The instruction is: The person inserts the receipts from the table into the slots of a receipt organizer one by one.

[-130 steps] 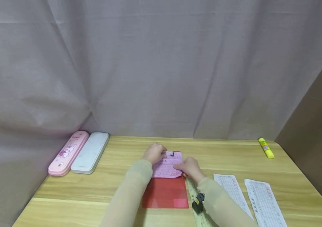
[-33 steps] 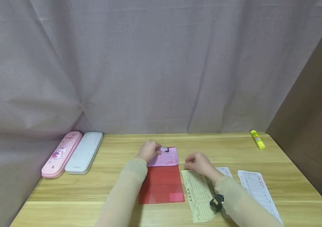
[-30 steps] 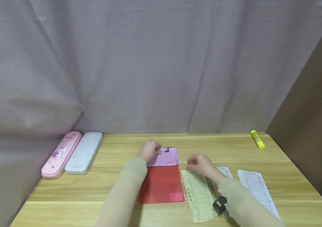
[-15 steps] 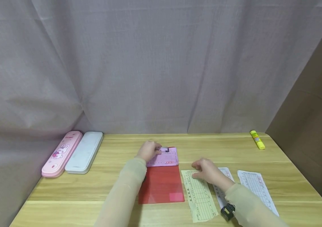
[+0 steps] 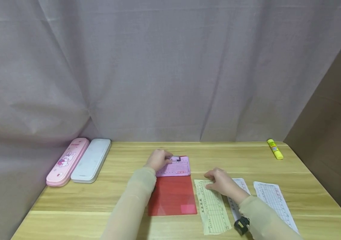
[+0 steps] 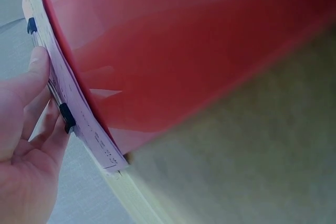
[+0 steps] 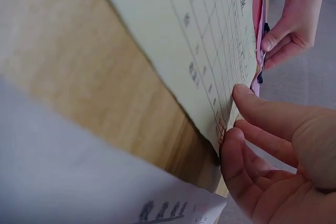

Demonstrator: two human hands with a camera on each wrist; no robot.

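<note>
My left hand (image 5: pixel 157 160) pinches the wire clip (image 6: pixel 58 95) at the far edge of a red clipboard (image 5: pixel 172 196), thumb on top and fingers behind. Under the clip lies a pink printed form (image 5: pixel 175 168), covering only the board's far part. My right hand (image 5: pixel 222 181) touches the far end of a yellow printed form (image 5: pixel 214 210) to the right of the board. Its thumb rests near the form's edge, with the index finger just beyond and a gap between them. Beneath the right forearm lies a white form (image 5: pixel 233 208), partly hidden.
Another white form (image 5: pixel 275 201) lies farther right. A yellow glue stick (image 5: pixel 275 149) sits at the back right of the wooden table (image 5: pixel 98 220). A pink pencil case (image 5: pixel 68 161) and a white case (image 5: pixel 91 161) stand side by side at the back left. Grey cloth hangs behind.
The right hand has let go of the pink form, which lies lower on the board, and moved right to the yellow form. Its thumb and finger have spread. The left hand stays at the clip.
</note>
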